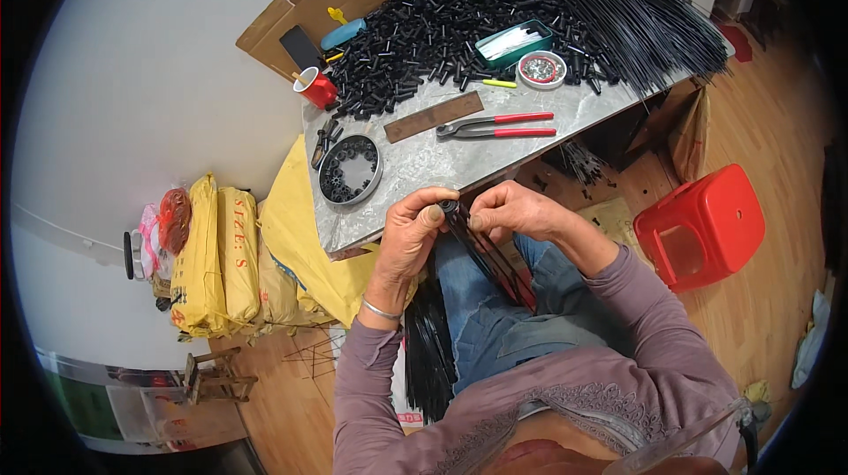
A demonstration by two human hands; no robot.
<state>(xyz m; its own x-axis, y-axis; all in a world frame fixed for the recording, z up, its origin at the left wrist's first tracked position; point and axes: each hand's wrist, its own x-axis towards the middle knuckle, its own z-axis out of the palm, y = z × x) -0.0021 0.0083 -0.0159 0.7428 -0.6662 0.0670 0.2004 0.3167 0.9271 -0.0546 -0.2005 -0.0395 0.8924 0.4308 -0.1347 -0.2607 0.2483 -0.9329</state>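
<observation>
Just off the table's front edge, above my lap, my left hand (412, 229) grips a small black ring-shaped hub (450, 207) between thumb and fingers. Several thin black rods (485, 256) hang from the hub down over my jeans. Close on the right, my right hand (517, 210) is closed in a pinch at the rods' upper ends. Exactly what its fingertips hold is partly hidden. Nearest on the table is a round dish (379, 177) with small black rings inside. Beyond it lie red-handled pincers (521, 118) and a flat brown metal bar (433, 116).
A heap of black plastic tubes (442, 25) and a bundle of long black rods (636, 20) cover the table's back. A green box (503, 58), a small dish (541, 84) and a red cup (323, 91) stand there. A red stool (724, 219) is right; yellow sacks (199, 254) left.
</observation>
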